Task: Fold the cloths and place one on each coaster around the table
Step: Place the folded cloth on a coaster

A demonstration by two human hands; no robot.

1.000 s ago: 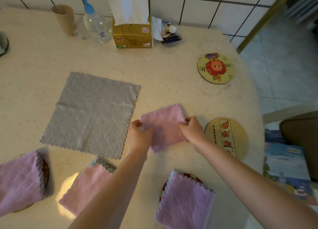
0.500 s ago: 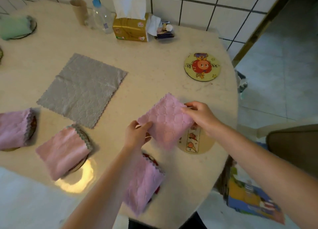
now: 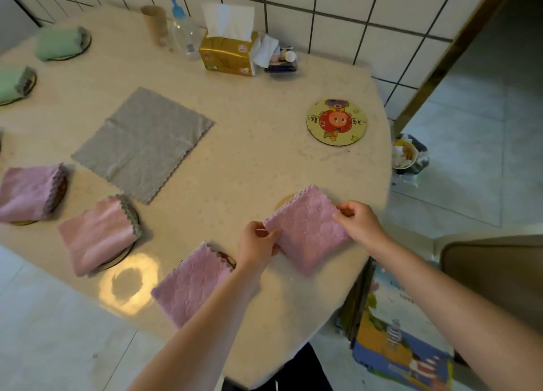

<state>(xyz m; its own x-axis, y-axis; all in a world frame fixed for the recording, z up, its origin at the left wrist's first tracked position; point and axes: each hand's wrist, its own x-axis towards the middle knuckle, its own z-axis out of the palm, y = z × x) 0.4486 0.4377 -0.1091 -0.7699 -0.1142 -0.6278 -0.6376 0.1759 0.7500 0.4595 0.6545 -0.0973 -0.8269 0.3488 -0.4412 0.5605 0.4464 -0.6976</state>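
Observation:
A folded pink cloth (image 3: 308, 229) lies over a tan coaster (image 3: 285, 200), of which only the far-left rim shows. My left hand (image 3: 257, 241) pinches the cloth's left corner and my right hand (image 3: 357, 221) pinches its right corner. Three more folded pink cloths sit on coasters: one (image 3: 191, 282) just left of my left arm, one (image 3: 97, 235) further left, one (image 3: 29, 192) at the left edge. Two folded green cloths (image 3: 58, 42) (image 3: 11, 85) rest on coasters at the far left. A grey cloth (image 3: 144, 144) lies unfolded mid-table. A round cartoon coaster (image 3: 336, 122) is bare.
A tissue box (image 3: 227, 54), a spray bottle (image 3: 182, 33), a cardboard tube (image 3: 154, 23) and small items stand along the tiled wall. The table edge (image 3: 379, 229) curves close on the right. A waste bin (image 3: 408, 155), a chair (image 3: 493, 270) and a picture box (image 3: 402, 340) are beyond it.
Both hands carried the folded pink cloth to the right and set it down over the tan coaster, covering it. The view has swung left, showing the green cloths.

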